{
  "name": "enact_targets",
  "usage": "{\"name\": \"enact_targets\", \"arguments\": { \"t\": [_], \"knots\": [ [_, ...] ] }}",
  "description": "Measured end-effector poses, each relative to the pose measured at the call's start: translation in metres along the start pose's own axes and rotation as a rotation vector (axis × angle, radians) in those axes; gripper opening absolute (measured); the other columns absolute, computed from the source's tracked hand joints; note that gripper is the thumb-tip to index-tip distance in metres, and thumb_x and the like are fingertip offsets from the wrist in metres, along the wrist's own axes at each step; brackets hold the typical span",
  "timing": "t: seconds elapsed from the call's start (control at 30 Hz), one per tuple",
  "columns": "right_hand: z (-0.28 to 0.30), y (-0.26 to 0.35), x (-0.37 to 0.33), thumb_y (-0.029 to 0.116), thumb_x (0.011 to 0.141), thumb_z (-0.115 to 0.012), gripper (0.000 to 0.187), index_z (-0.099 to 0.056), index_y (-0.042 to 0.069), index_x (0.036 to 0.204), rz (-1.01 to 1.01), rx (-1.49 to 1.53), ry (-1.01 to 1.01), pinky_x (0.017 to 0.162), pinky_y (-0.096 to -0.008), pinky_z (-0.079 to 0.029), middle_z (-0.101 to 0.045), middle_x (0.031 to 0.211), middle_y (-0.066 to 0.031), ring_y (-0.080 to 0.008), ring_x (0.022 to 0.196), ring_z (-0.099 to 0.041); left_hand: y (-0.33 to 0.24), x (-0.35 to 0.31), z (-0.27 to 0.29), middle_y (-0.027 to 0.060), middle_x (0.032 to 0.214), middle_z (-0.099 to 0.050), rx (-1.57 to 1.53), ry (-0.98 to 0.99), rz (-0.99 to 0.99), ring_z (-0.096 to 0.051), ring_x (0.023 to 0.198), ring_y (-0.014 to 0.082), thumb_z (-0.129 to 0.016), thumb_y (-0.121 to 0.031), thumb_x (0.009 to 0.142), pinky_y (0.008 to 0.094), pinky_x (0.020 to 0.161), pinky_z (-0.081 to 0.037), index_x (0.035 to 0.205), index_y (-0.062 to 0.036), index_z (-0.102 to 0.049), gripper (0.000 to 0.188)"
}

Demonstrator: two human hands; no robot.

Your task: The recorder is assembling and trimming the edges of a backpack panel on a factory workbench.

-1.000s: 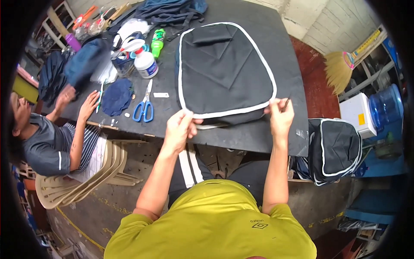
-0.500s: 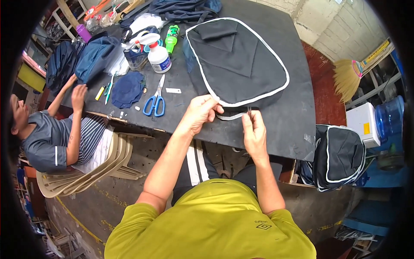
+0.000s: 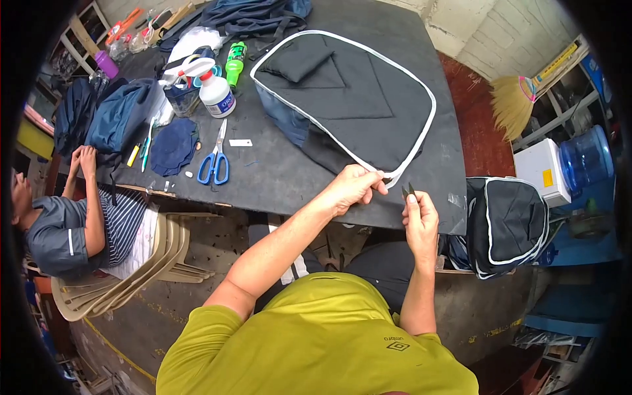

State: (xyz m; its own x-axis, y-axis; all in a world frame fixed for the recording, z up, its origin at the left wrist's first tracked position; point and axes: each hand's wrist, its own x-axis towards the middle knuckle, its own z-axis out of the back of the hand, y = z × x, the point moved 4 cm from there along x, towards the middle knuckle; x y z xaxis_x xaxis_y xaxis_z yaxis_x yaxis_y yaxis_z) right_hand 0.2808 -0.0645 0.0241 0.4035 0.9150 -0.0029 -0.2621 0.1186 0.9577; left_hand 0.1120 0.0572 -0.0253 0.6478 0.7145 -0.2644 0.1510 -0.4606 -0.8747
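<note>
A dark backpack [image 3: 368, 92] with white piping round its edge lies on the black table, its near corner toward me. My left hand [image 3: 355, 189] is closed, pinching the white piping at that corner. To the right of it, my right hand [image 3: 421, 220] is closed round small dark thread snips [image 3: 409, 190], whose two pointed tips stand apart and face the piping. The tips are a little away from the corner, not touching it. The snips' grip is mostly hidden by the fingers.
Blue-handled scissors [image 3: 213, 164], dark blue round fabric pieces [image 3: 174, 148], a white spray bottle [image 3: 217, 97] and a green bottle [image 3: 235, 64] are left of the bag. A seated person [image 3: 62, 224] works at far left. Another white-piped backpack [image 3: 510, 227] stands off the table's right edge.
The backpack's near corner has turned and shifted right. My left hand has moved right along the piping; my right hand has moved right and down, away from the edge, with the snips.
</note>
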Motion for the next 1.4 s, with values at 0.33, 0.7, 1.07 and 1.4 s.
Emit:
{"name": "enact_targets", "arguments": {
  "t": [0.33, 0.7, 1.07, 1.4],
  "knots": [
    [-0.022, 0.026, 0.019, 0.019, 0.100, -0.081, 0.022, -0.069, 0.004, 0.110, 0.313, -0.256, -0.124, 0.060, -0.0369, -0.048, -0.061, 0.071, -0.0036, -0.0170, 0.060, -0.056, 0.000, -0.002, 0.003, -0.0016, 0.086, -0.072, -0.059, 0.060, -0.035, -0.053, 0.061, 0.0039, -0.069, -0.033, 0.112, 0.0227, 0.056, -0.040, 0.108, -0.0023, -0.079, 0.033],
    [-0.017, 0.025, 0.075, 0.010, 0.109, -0.072, 0.018, -0.067, 0.000, 0.124, 0.405, -0.105, -0.003, 0.079, -0.0244, -0.051, -0.070, 0.106, 0.0010, -0.0060, 0.088, -0.058, -0.079, -0.049, -0.024, 0.0002, 0.102, -0.072, 1.312, -0.501, -1.135, -0.066, 0.096, 0.0236, -0.088, -0.019, 0.084, 0.0423, 0.085, -0.050, 0.106, -0.0146, -0.082, 0.023],
    [-0.063, 0.070, 0.057, 0.016, 0.101, -0.083, 0.039, -0.059, 0.002, 0.129, 0.575, -0.056, -0.311, 0.068, -0.0324, -0.053, -0.067, 0.092, -0.0061, -0.0140, 0.076, -0.062, -0.079, 0.009, 0.020, 0.0027, 0.101, -0.079, 0.042, -0.353, -0.461, -0.069, 0.092, 0.0090, -0.078, -0.018, 0.105, 0.0262, 0.084, -0.056, 0.111, 0.0013, -0.081, 0.020],
    [-0.077, 0.046, 0.057, 0.013, 0.105, -0.079, 0.035, -0.058, 0.000, 0.129, 0.518, -0.011, -0.281, 0.085, -0.0272, -0.055, -0.072, 0.108, -0.0073, -0.0110, 0.096, -0.068, -0.067, 0.000, 0.006, 0.0032, 0.117, -0.073, 0.012, -0.316, -0.443, -0.069, 0.110, 0.0122, -0.078, -0.028, 0.106, 0.0300, 0.100, -0.054, 0.118, -0.0018, -0.080, 0.029]
  ]
}}
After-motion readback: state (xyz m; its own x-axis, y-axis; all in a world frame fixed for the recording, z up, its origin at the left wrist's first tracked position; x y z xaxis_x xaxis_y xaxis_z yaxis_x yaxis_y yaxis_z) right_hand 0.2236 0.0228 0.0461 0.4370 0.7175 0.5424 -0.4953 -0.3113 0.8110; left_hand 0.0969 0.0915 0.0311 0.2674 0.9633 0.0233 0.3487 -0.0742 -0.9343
